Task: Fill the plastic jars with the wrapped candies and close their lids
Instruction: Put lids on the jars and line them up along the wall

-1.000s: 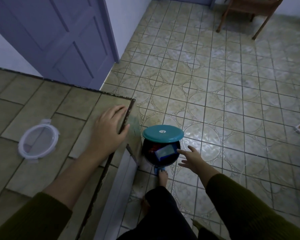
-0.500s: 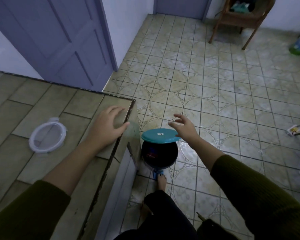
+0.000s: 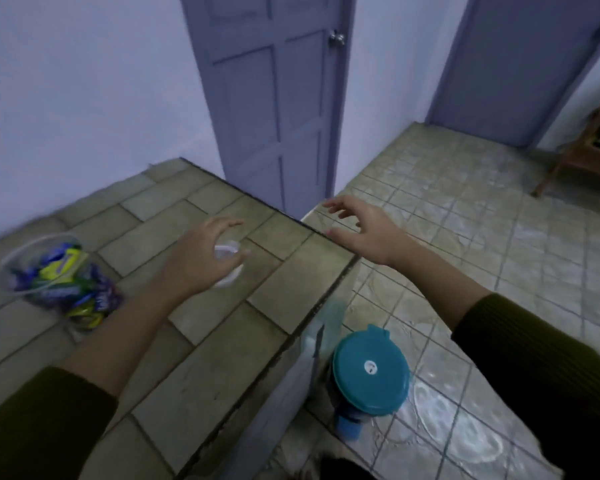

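A clear plastic jar (image 3: 54,275) full of wrapped candies in blue, yellow and green stands on the tiled counter (image 3: 201,362) at the left, with no lid on it. A clear round lid (image 3: 228,271) lies on the counter further right. My left hand (image 3: 196,263) is spread over that lid, fingers curved above it and thumb at its right edge; motion blur hides whether it touches. My right hand (image 3: 359,230) hangs in the air past the counter's far corner, fingers loosely spread and holding nothing.
A dark bin with a teal lid (image 3: 369,372) stands on the floor against the counter's right side. Two purple doors (image 3: 274,109) are behind, and a wooden chair (image 3: 589,157) is at the far right. The counter edge drops to the tiled floor (image 3: 465,237).
The view swung up and left, bringing the candy jar into sight. My left hand left the counter corner and went over the clear lid. My right hand rose from the bin.
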